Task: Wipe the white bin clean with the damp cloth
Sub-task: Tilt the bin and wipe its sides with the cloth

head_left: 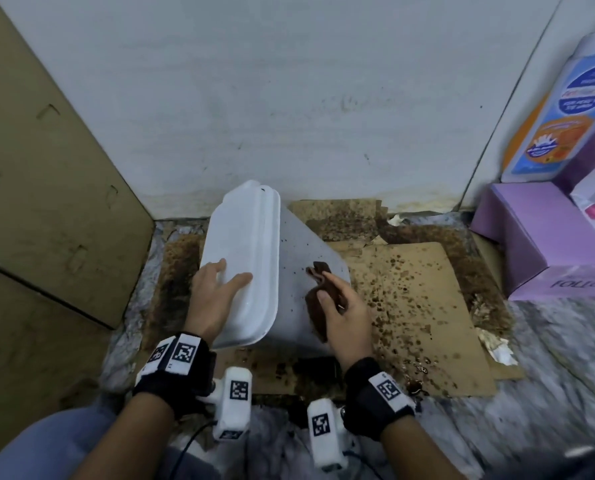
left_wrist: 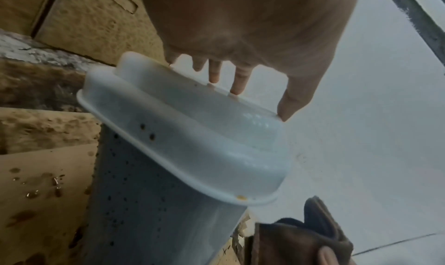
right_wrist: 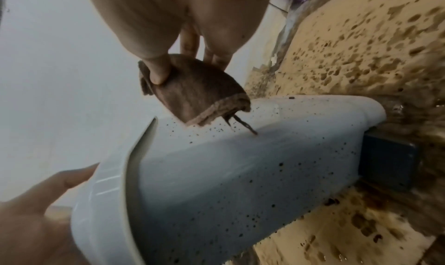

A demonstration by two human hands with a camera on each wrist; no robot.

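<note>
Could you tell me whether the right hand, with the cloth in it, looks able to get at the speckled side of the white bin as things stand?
Probably yes. The right hand holds the brown cloth just above the white bin and its speckled side, with nothing between them, while the left hand steadies the lid.

White lidded bin (head_left: 299,271) tilted on stained floor cardboard, side speckled with dark spots, crumpled brown cloth (head_left: 318,296) against that side

Pale wall (head_left: 289,81), stained cardboard (head_left: 410,289) flooring

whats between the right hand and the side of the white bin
The brown cloth, gripped by the right hand against the speckled side of the white bin; the head view shows it.
</note>
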